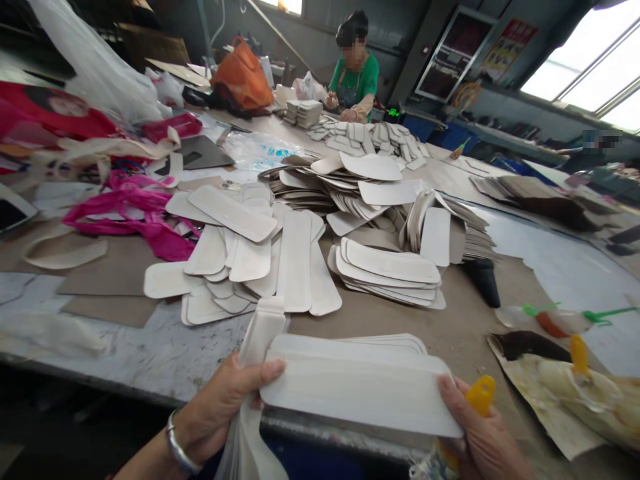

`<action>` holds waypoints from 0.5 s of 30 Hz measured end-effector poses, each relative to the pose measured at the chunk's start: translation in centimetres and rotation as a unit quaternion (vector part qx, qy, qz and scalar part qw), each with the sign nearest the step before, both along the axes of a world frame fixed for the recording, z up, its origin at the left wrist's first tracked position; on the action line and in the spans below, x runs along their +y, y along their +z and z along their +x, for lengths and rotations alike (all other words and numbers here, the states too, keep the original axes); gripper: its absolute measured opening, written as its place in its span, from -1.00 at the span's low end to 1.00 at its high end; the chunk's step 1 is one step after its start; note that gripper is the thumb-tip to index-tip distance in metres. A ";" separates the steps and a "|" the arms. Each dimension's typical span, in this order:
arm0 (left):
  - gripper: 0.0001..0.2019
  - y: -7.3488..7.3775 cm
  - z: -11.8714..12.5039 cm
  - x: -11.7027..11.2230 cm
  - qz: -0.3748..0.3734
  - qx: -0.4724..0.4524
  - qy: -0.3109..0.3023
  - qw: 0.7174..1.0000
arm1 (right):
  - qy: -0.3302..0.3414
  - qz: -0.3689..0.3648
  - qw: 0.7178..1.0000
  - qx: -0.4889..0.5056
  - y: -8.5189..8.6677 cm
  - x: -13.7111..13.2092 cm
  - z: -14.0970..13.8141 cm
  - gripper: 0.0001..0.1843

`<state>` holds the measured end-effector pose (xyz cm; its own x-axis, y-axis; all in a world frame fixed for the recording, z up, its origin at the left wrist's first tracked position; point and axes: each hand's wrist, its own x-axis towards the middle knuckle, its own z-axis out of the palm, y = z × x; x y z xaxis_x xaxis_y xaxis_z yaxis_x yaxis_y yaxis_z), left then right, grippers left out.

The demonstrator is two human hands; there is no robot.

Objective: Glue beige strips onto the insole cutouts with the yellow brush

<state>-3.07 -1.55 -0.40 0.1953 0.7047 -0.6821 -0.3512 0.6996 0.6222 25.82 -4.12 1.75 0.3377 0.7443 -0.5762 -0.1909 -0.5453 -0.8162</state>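
Note:
A long off-white panel with rounded corners point(360, 390) is stretched between my two hands near the table's front edge. My left hand point(215, 403) is closed on its left end, thumb on top. Folded pale strips point(260, 327) pass by that hand and hang down below the edge. My right hand point(483, 433) pinches the right end with its thumb. A yellow-handled tool point(481, 395), apparently a brush with a bristly end, is also tucked in this hand. More panels point(400, 343) show just behind the held one.
Loose piles of panels point(295, 260) and a neater stack point(393, 260) lie ahead. Pink bag point(135, 213) sits left, orange bag point(243, 77) farther back. At right are a glue-stained container point(580, 387) and bottles with green tips point(560, 321). A person in green point(367, 77) works across the table.

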 end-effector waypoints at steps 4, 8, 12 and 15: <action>-0.63 -0.7 -0.5 -0.2 -0.031 -0.076 0.015 0.997 | -0.002 0.010 0.999 0.036 -0.1 0.5 -1.3 -0.58; -0.67 -1.0 -0.9 0.1 -0.020 -0.065 0.022 0.997 | 0.007 0.013 0.999 0.034 -0.7 1.1 -1.8 -0.56; -0.56 -0.8 -1.4 0.6 0.040 0.002 0.014 0.999 | 0.019 0.014 0.999 -0.039 -1.3 1.5 -2.1 -0.53; -0.54 -0.7 -1.8 0.9 0.056 0.024 0.019 0.998 | 0.014 -0.005 0.998 -0.054 -1.6 1.7 -2.3 -0.51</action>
<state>-4.86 -0.63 -1.07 0.1362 0.7828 -0.6072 -0.3434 0.6122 0.7122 23.49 -2.43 0.12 0.3771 0.7493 -0.5443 -0.0855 -0.5570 -0.8261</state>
